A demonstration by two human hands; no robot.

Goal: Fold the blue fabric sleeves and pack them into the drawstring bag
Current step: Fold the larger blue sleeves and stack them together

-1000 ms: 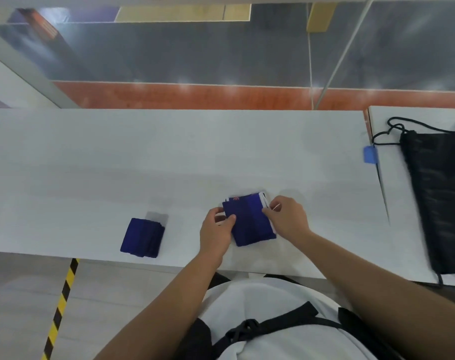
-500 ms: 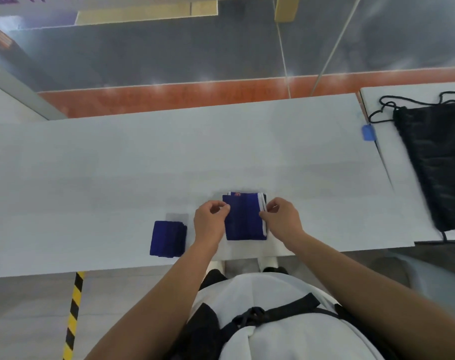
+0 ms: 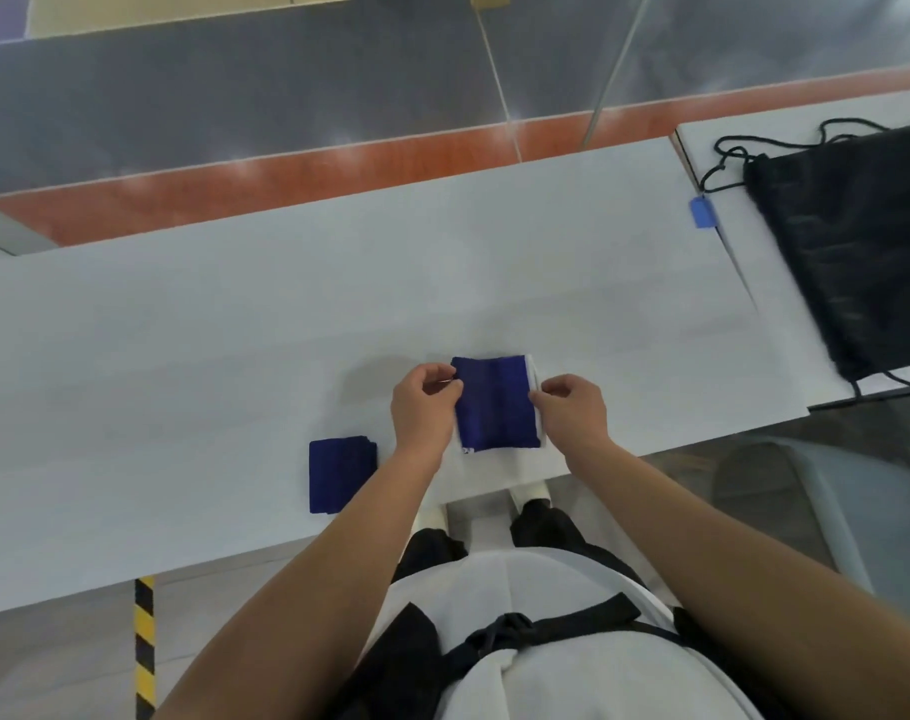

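Both hands still pinch sleeve (image 3: 497, 405) edges: L (image 3: 422, 407), R (image 3: 572, 410) | sleeve now squared up | 2nd folded sleeve (image 3: 341, 472) unmoved

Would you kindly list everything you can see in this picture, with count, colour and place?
Folded sleeve in hand: 1, blue with a white edge, near the front edge of the table, pinched at both sides.
Folded sleeve set aside: 1, blue, flat on the table to the left of the hands.
Drawstring bag: 1, black, lying flat on the second table at the right.
Tag: 1, blue, at the gap between the tables.
Main table: 1, white, centre.
Second table: 1, white, right.
Striped tape: 1, yellow and black, on the floor lower left.
Left hand: 1, on the sleeve's left edge.
Right hand: 1, on the sleeve's right edge.
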